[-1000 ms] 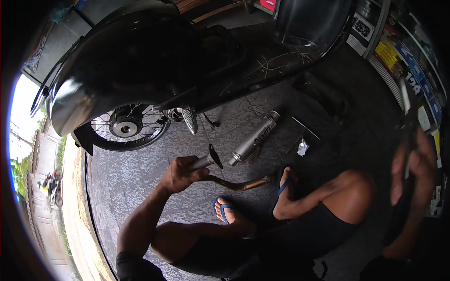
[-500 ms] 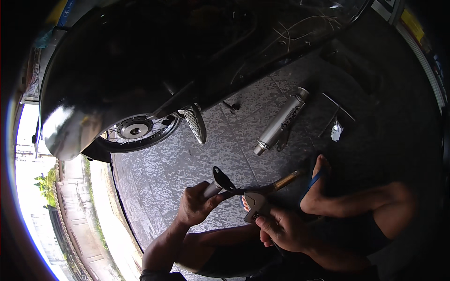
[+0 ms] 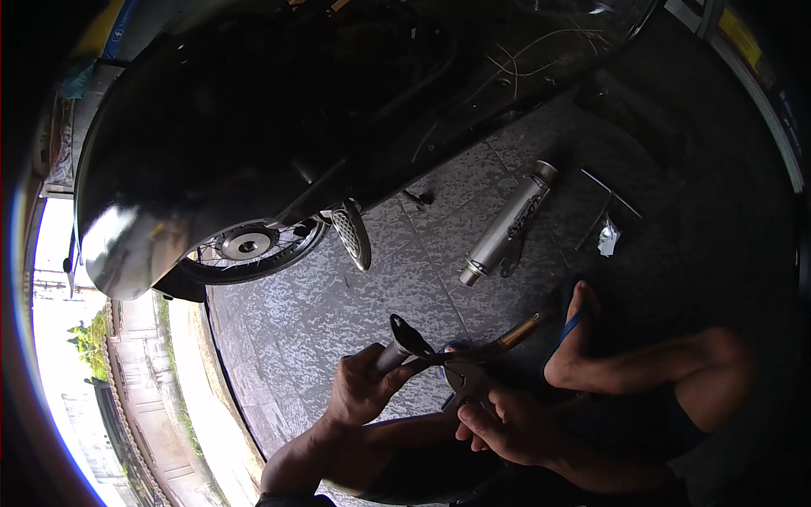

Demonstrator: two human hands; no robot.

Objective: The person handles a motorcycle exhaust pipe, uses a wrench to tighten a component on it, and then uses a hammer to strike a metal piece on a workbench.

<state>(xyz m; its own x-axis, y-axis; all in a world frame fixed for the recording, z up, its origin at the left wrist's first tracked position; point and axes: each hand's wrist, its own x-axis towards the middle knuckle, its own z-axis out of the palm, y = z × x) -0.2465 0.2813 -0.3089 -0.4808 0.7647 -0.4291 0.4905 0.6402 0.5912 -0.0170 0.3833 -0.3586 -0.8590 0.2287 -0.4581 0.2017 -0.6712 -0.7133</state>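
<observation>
As I face the muffler [image 3: 507, 226], the T-handle tool [image 3: 612, 194] lies to its right, the motorcycle [image 3: 279, 127] behind, my pipe [image 3: 514, 335] and wrench [image 3: 465, 374] in front.

Lying on the floor [image 3: 338, 313], by my count: one silver canister [image 3: 507, 226], one T-handled tool [image 3: 612, 193], one silvery scrap [image 3: 607, 237]. Hands, two: one left hand [image 3: 359, 386], one right hand [image 3: 511, 424], holding one flanged pipe [image 3: 498, 345], one adjustable wrench [image 3: 465, 379]. Black motorcycle [image 3: 253, 127], one, showing one spoked wheel [image 3: 247, 246], one footrest [image 3: 351, 235].
</observation>
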